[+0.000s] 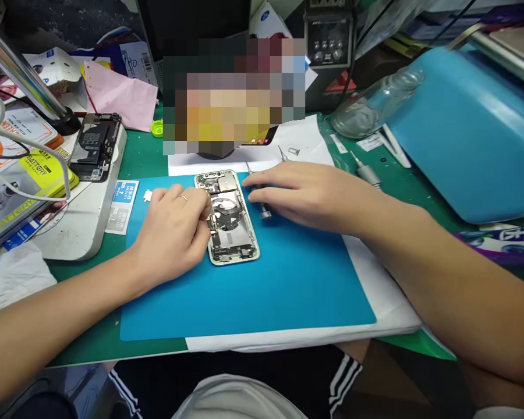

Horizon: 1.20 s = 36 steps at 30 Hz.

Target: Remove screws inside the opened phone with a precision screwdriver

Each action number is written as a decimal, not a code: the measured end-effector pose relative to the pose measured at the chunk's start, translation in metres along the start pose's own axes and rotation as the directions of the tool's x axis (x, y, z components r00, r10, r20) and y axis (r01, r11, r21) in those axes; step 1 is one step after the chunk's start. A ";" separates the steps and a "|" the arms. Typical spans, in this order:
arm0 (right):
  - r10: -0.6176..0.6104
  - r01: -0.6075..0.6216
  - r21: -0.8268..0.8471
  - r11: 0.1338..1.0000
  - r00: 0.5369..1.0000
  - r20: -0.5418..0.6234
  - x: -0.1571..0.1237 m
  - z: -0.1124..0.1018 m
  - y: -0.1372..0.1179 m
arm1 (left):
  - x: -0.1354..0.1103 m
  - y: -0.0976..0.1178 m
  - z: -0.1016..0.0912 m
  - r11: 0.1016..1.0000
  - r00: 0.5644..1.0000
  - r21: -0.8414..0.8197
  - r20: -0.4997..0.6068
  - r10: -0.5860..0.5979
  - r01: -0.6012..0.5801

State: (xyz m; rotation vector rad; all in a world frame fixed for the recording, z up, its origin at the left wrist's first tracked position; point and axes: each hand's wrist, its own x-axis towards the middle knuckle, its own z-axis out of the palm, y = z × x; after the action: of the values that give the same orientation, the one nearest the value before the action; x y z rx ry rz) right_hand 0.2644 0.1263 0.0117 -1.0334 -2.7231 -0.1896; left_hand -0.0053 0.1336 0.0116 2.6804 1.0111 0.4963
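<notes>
An opened smartphone (233, 224) with its inner parts bare lies face up on the blue mat (244, 302). My left hand (177, 227) is closed at the phone's left edge; its fingertips are hidden, so what they grip cannot be made out. To the right of the phone, my right hand (301, 192) reaches over a small screwdriver (265, 212) on the mat, index and middle fingers stretched out and apart. Whether its fingers touch the screwdriver is unclear. A small white piece (147, 195) lies left of my left hand.
Behind the phone are a second screwdriver (283, 153), a SIM tray (294, 151) and white paper (305, 134). Another opened phone (96, 145) rests on a white device (81, 233) at left, beside battery boxes (26, 186). At right are another screwdriver (367, 171), a glass jar (375, 102) and a blue panel (463, 139).
</notes>
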 end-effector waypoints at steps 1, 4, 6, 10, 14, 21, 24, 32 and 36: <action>0.017 -0.017 0.024 1.000 1.000 0.018 0.001 0.001 0.000 | 0.000 0.000 0.000 1.000 1.000 -0.003 -0.003 0.000 0.000; 0.031 -0.033 0.060 0.998 0.999 0.033 0.003 0.004 0.001 | 0.000 0.000 0.000 1.000 1.000 -0.015 -0.002 -0.011 0.011; 0.017 -0.019 0.053 0.998 0.999 0.037 0.003 0.003 0.002 | 0.000 0.000 -0.001 1.000 1.000 -0.024 -0.003 -0.016 0.016; -0.005 0.005 0.032 0.999 1.000 0.005 0.003 0.003 0.002 | -0.001 0.001 -0.002 0.999 1.000 -0.037 -0.008 -0.024 0.024; -0.038 0.039 0.016 0.999 0.996 -0.082 0.004 0.005 0.001 | -0.001 0.001 -0.004 0.998 0.999 -0.045 0.012 -0.036 0.037; 0.005 -0.002 0.033 0.999 0.995 -0.100 0.003 0.002 0.001 | 0.000 0.003 -0.005 0.997 0.999 -0.062 0.015 -0.051 0.052; -0.003 0.004 0.012 1.000 0.993 -0.120 0.003 0.000 0.003 | 0.000 0.003 -0.006 0.997 0.998 -0.058 0.020 -0.058 0.059; 0.373 -0.381 -0.120 0.917 0.924 -0.081 0.003 -0.009 -0.001 | -0.001 0.003 -0.007 0.996 0.998 -0.070 0.022 -0.060 0.061; 0.591 -0.578 -0.141 0.804 0.803 0.080 0.004 -0.012 -0.004 | -0.002 0.002 -0.006 0.995 0.998 -0.077 0.021 -0.059 0.061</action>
State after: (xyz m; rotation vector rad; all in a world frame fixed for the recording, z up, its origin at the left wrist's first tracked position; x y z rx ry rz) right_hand 0.2607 0.1232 0.0239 -1.9160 -2.3553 -0.1722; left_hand -0.0076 0.1313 0.0177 2.5736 1.0418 0.4879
